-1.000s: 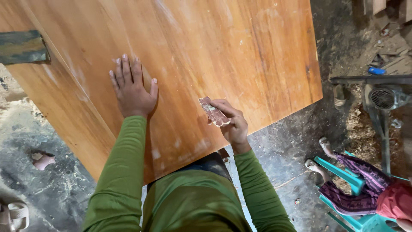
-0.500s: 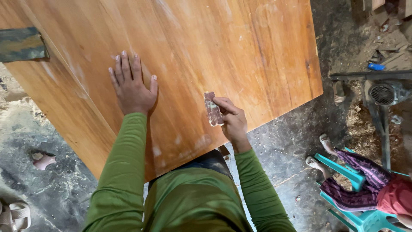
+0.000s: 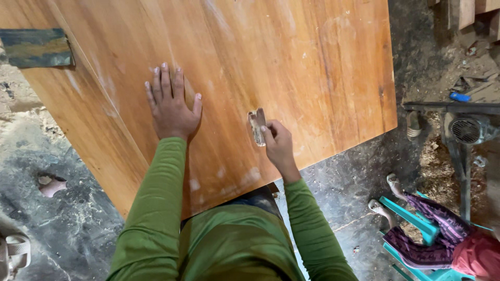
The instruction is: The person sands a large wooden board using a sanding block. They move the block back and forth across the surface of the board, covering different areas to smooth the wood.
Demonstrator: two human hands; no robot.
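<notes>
the left hand lies flat and open, fingers spread, on the orange wooden panel. the right hand pinches a small folded piece of sandpaper against the panel near its lower edge. a person sits on a teal chair at lower right.

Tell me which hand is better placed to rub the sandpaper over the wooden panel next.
Right. The right hand already grips the folded sandpaper against the wooden panel. The left hand lies flat with fingers spread on the panel, empty, and looks better suited to bracing it.
</notes>
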